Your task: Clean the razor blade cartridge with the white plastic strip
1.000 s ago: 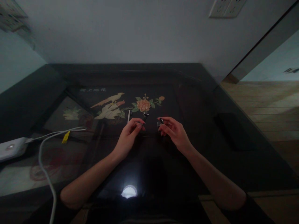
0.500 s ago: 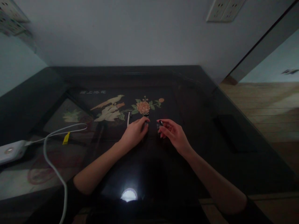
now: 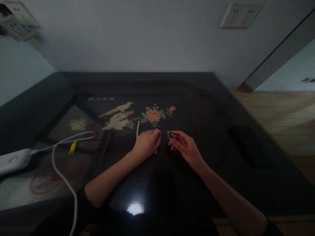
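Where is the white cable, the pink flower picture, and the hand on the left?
white cable [image 3: 64,178], head view, on its curved middle stretch.
pink flower picture [image 3: 153,115], head view, on the blossom's centre.
left hand [image 3: 146,144], head view, on the back of the hand.

Dim room, pale wall [image 3: 137,36], wall sockets [image 3: 241,15], dark glossy table [image 3: 221,131], wooden floor [image 3: 283,114]

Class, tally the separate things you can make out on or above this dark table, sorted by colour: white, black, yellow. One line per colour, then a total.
White: 4 (power bank, cable, thin stick by the left hand, wall socket plate)
Black: 2 (small piece in the right hand, flat slab)
Yellow: 1 (tag on the cable)
Total: 7
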`<action>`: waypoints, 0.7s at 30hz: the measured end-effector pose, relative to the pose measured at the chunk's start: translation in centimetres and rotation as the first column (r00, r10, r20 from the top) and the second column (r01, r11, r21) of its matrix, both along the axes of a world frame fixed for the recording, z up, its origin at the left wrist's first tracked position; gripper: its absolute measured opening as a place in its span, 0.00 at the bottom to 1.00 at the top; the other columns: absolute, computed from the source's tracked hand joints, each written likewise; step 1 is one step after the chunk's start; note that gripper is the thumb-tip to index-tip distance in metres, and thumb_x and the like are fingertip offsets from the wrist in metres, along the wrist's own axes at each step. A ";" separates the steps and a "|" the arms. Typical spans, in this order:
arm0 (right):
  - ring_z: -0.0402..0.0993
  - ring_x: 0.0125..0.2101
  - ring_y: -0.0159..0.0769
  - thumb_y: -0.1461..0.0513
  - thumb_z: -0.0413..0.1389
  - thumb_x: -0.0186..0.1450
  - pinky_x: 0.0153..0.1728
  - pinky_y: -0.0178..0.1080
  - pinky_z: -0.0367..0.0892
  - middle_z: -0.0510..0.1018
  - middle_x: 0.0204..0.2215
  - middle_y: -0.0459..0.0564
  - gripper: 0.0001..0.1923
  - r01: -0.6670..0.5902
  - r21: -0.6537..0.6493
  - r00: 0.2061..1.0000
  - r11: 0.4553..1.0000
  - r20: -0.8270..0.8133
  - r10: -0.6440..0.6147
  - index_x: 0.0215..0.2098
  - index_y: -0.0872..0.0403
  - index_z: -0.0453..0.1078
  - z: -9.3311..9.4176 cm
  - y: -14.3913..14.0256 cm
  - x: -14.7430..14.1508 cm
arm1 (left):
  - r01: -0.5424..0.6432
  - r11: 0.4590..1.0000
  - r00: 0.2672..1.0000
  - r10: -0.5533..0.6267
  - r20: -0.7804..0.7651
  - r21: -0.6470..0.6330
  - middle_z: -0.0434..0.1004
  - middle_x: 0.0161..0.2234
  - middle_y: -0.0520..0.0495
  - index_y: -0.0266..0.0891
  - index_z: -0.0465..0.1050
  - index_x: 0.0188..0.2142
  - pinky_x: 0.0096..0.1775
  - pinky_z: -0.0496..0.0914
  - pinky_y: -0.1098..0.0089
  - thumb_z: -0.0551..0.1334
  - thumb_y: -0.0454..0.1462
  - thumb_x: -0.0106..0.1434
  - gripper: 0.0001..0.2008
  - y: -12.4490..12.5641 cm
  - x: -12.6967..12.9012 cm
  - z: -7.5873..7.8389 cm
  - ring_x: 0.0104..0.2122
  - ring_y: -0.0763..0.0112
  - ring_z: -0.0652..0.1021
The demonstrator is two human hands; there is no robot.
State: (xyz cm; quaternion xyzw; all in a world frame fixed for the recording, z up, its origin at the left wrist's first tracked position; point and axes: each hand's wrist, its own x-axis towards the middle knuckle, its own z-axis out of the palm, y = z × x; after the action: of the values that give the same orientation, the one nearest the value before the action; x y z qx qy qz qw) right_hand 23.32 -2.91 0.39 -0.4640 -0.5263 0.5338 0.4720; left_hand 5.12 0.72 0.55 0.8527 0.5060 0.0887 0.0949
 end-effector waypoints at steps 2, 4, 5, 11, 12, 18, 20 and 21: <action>0.70 0.24 0.29 0.54 0.63 0.60 0.27 0.35 0.67 0.75 0.27 0.45 0.19 0.000 -0.002 1.000 1.000 -0.005 0.000 0.45 0.55 0.72 0.0 0.0 0.0 | 0.004 1.000 1.000 -0.004 -0.005 0.005 0.79 0.36 0.42 0.38 0.69 0.44 0.41 0.69 0.63 0.55 0.34 0.67 0.08 0.0 0.0 -0.1 0.38 0.57 0.79; 0.70 0.24 0.29 0.54 0.63 0.59 0.27 0.35 0.67 0.75 0.27 0.45 0.19 0.003 -0.001 1.000 1.000 -0.008 -0.003 0.45 0.55 0.72 0.0 0.0 -0.1 | 0.005 1.000 1.000 -0.005 0.000 0.008 0.78 0.36 0.41 0.38 0.69 0.44 0.41 0.69 0.63 0.55 0.34 0.66 0.08 -0.1 0.0 -0.3 0.38 0.57 0.78; 0.70 0.24 0.29 0.54 0.63 0.59 0.27 0.35 0.67 0.74 0.27 0.45 0.19 0.004 -0.002 1.000 1.000 -0.009 -0.004 0.45 0.55 0.72 0.0 0.0 -0.1 | 0.005 1.000 1.000 -0.005 0.006 0.009 0.78 0.36 0.41 0.38 0.69 0.44 0.41 0.69 0.63 0.55 0.35 0.67 0.08 -0.1 0.0 -0.4 0.38 0.58 0.78; 0.70 0.25 0.29 0.55 0.66 0.55 0.28 0.35 0.67 0.74 0.27 0.43 0.22 -0.015 -0.006 1.000 1.000 -0.024 0.014 0.45 0.54 0.71 0.0 0.0 -0.2 | 0.001 1.000 0.993 -0.002 0.117 0.011 0.78 0.38 0.42 0.38 0.70 0.44 0.44 0.69 0.62 0.55 0.37 0.69 0.08 0.0 -0.4 -0.5 0.40 0.58 0.77; 0.70 0.26 0.30 0.55 0.67 0.54 0.28 0.35 0.67 0.74 0.28 0.43 0.23 -0.020 0.001 1.000 1.000 -0.022 0.020 0.45 0.53 0.72 0.1 0.0 -0.2 | 0.001 1.000 0.989 -0.002 0.150 0.010 0.78 0.38 0.42 0.38 0.70 0.45 0.44 0.69 0.62 0.56 0.37 0.69 0.09 -0.1 -0.5 -0.3 0.40 0.59 0.77; 0.72 0.29 0.32 0.58 0.67 0.54 0.30 0.35 0.68 0.76 0.29 0.44 0.22 -0.041 0.051 0.996 0.998 0.086 0.037 0.46 0.52 0.72 0.5 -0.5 -0.4 | 0.017 0.995 0.923 0.023 0.383 -0.100 0.75 0.30 0.50 0.38 0.72 0.38 0.32 0.69 0.73 0.51 0.36 0.71 0.11 -2.6 -1.5 1.5 0.29 0.71 0.75; 0.73 0.30 0.33 0.58 0.67 0.55 0.30 0.35 0.68 0.76 0.30 0.45 0.22 -0.065 0.071 0.989 0.995 0.136 0.055 0.47 0.51 0.73 0.7 -0.9 -0.6 | 0.017 0.976 0.835 0.106 0.541 -0.217 0.73 0.27 0.51 0.37 0.72 0.35 0.29 0.67 0.74 0.51 0.39 0.71 0.14 -3.8 -1.7 1.7 0.27 0.72 0.74; 0.73 0.30 0.33 0.58 0.66 0.56 0.31 0.36 0.69 0.77 0.30 0.45 0.21 -0.080 0.083 0.984 0.993 0.163 0.066 0.47 0.51 0.72 0.8 -1.1 -0.7 | 0.021 0.958 0.769 0.167 0.617 -0.285 0.73 0.26 0.51 0.36 0.72 0.34 0.29 0.66 0.74 0.52 0.40 0.70 0.14 -4.4 -1.8 1.6 0.27 0.72 0.73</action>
State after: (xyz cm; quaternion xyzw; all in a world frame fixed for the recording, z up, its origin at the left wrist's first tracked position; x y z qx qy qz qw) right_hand 22.63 -3.98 1.16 -0.4641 -0.6026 0.4877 0.4286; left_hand 3.33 -3.68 2.19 0.7302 0.4845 0.3038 0.3739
